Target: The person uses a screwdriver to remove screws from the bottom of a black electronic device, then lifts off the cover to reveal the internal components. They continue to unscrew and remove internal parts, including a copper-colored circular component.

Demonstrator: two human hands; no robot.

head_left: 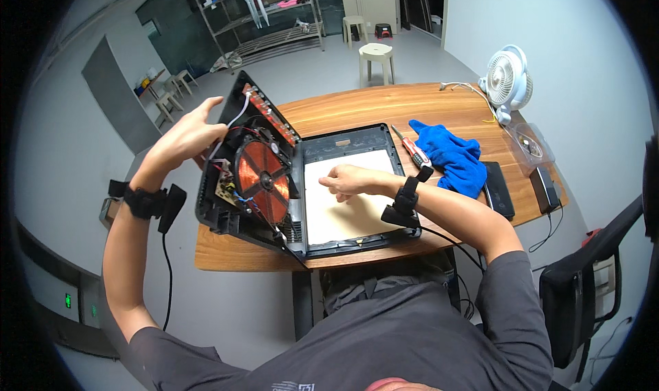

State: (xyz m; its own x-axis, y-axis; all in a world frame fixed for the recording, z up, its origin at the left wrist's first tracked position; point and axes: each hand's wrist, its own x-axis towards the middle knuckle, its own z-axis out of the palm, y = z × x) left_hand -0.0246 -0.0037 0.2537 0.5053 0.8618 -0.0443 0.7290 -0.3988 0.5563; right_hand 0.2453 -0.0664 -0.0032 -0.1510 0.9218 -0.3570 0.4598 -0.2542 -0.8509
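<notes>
An opened induction cooker lies on the wooden table. Its black base housing, with a round copper coil inside, is tilted up on the left. My left hand grips this housing by its outer left edge, thumb raised; some fingertips are hidden. A white cable runs beside those fingers to a narrow red-brown circuit board. Flat to the right lies the other half, a black frame with a cream inner sheet. Above that sheet my right hand is closed with fingers curled; anything inside is hidden.
A red-and-white screwdriver and a blue cloth lie right of the frame. Farther right are a black flat case, a clear plastic box, a black adapter and a white fan. A black chair stands at the right.
</notes>
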